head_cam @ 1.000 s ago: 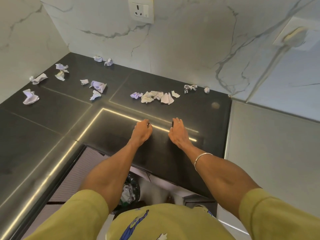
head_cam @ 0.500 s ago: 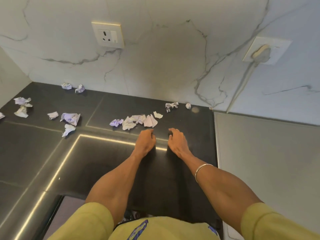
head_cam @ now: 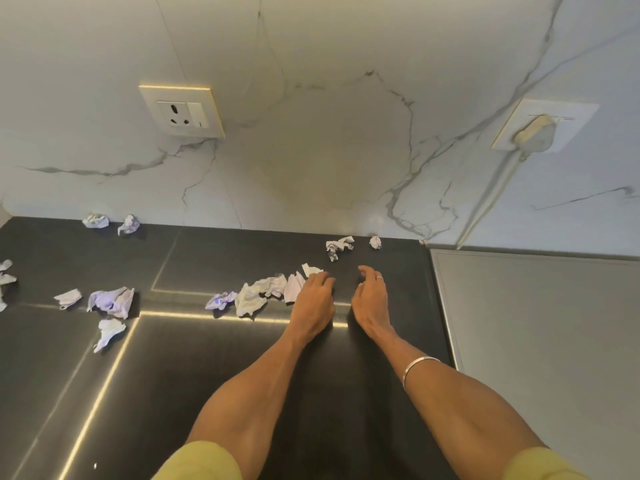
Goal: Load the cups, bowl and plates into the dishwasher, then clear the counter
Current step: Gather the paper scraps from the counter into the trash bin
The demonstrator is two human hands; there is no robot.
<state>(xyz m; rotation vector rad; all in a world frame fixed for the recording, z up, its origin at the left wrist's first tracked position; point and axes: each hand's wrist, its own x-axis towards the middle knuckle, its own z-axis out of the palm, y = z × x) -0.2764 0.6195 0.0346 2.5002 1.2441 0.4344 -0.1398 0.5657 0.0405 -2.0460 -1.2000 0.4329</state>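
Note:
Crumpled white and purple paper scraps litter the black counter (head_cam: 214,368). A row of scraps (head_cam: 258,296) lies in the middle, and my left hand (head_cam: 313,299) rests at its right end, fingers loosely curled and touching the nearest pieces. My right hand (head_cam: 370,299) hovers just to the right with relaxed fingers and holds nothing. Two small scraps (head_cam: 337,247) and a tiny ball (head_cam: 375,242) lie beyond it by the wall. No cups, bowl, plates or dishwasher are in view.
More scraps (head_cam: 112,301) lie at the left, and two (head_cam: 95,220) sit at the back wall. A marble wall carries a socket (head_cam: 181,110) and a plugged-in adapter (head_cam: 533,133) with a cord. A grey surface (head_cam: 540,341) adjoins the counter at right.
Both hands have moved forward across the counter toward the wall, and my left hand has reached the right end of the middle row of scraps. The view has tilted up.

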